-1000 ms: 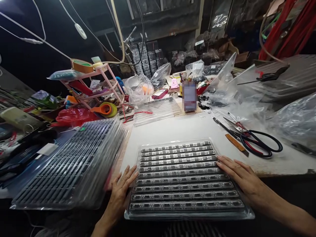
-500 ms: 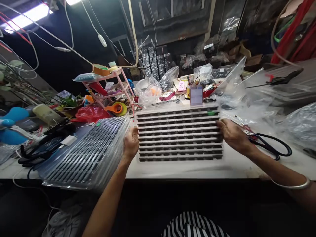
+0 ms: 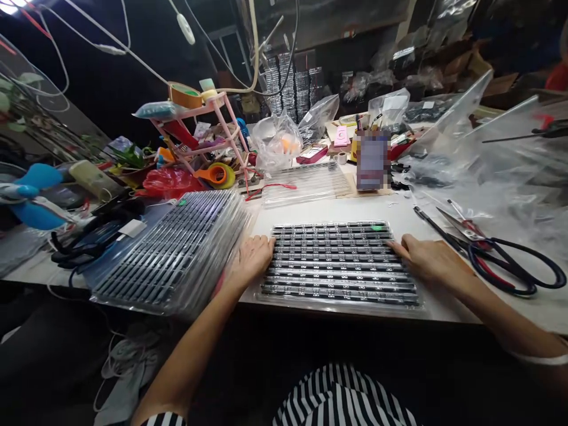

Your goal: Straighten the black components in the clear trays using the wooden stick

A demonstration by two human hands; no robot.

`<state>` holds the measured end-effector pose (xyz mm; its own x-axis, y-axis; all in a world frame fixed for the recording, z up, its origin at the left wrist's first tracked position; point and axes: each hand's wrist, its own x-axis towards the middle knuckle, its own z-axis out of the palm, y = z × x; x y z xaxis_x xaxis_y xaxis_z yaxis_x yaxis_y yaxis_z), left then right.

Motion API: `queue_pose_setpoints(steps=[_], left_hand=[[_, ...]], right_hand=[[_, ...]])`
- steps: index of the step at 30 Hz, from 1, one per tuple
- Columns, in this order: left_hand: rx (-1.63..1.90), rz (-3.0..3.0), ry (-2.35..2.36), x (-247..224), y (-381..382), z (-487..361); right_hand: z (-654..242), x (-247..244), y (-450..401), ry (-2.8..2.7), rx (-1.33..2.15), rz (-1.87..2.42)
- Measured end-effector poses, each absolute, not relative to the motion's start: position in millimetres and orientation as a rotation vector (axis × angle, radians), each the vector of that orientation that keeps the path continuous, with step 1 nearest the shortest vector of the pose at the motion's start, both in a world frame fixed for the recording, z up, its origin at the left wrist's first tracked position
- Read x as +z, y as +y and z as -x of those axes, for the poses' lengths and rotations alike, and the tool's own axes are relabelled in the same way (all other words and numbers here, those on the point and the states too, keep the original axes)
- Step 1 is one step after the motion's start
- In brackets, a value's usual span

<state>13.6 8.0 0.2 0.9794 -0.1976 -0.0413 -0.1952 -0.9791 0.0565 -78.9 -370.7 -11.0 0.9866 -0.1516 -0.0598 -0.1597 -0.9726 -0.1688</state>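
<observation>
A clear plastic tray with rows of dark strips that look like circuit strips lies flat on the white table, near its front edge. A small green mark shows at the tray's far right corner. My left hand is closed on the tray's left edge. At the opposite edge, my right hand holds the tray with thumb and fingers. To the left of my left hand sits a stack of similar filled trays, reaching to the table's front edge.
Scissors with dark looped handles and a dark pen-like tool lie to the right. Behind the tray rests another clear tray. A pink rack with tape, a blue fan and plastic bags stand around the table.
The tray between my hands has come down from a raised, tilted position to lie flat on the table. Both hands have lowered with it. The camera view has also shifted.
</observation>
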Motion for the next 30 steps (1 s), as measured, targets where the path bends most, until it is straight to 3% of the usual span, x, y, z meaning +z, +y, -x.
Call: queue_pose_setpoints(steps=[5, 16, 22, 25, 30], left_hand=[[0.082, -2.922, -0.207, -18.3, 22.4, 36.5], [0.070, -2.353, -0.181, -38.4, 30.9, 25.7], [0.113, -1.749, -0.059, -6.8, 26.8, 41.4], [0.359, -1.322, 0.003, 16.4, 24.1, 48.3], [0.704, -1.079, 0.155, 40.7, 25.5, 48.8]], right_hand=[[147.6, -27.7, -349.4, 0.093, -0.410, 2.800], [125.9, -38.7, -307.2, 0.180, -0.513, 2.778], [131.7, 11.2, -306.7, 0.156, -0.622, 2.263], [128.6, 39.8, -306.6, 0.058, -0.753, 2.027], [126.9, 17.9, -324.6, 0.173, -0.832, 2.096]])
